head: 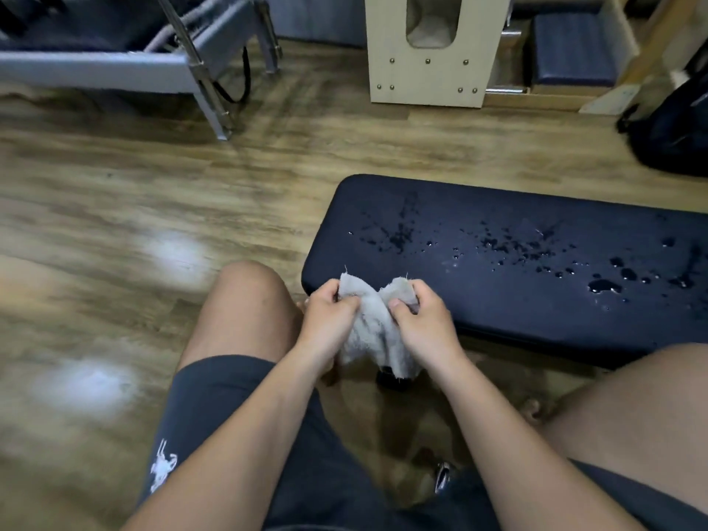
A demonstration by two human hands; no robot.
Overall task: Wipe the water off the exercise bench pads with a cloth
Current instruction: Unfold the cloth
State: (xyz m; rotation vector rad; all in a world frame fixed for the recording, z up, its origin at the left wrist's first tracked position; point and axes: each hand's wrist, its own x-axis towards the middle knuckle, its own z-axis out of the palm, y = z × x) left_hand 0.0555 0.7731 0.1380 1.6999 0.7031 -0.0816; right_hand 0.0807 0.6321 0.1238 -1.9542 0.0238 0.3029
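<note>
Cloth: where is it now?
Head view, lower centre: grey cloth gripped between left hand and right hand, by the left end of the wet bench pad.

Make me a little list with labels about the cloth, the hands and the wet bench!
cloth: grey, bunched, held in front of the pad's near corner
left hand: grips the cloth's left side
right hand: grips the cloth's right side
bench pad: dark blue, wet on top
water drops: scattered over the pad, largest puddle toward the right

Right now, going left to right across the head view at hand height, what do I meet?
left knee → left hand → cloth → right hand → largest water puddle on the bench pad
</note>
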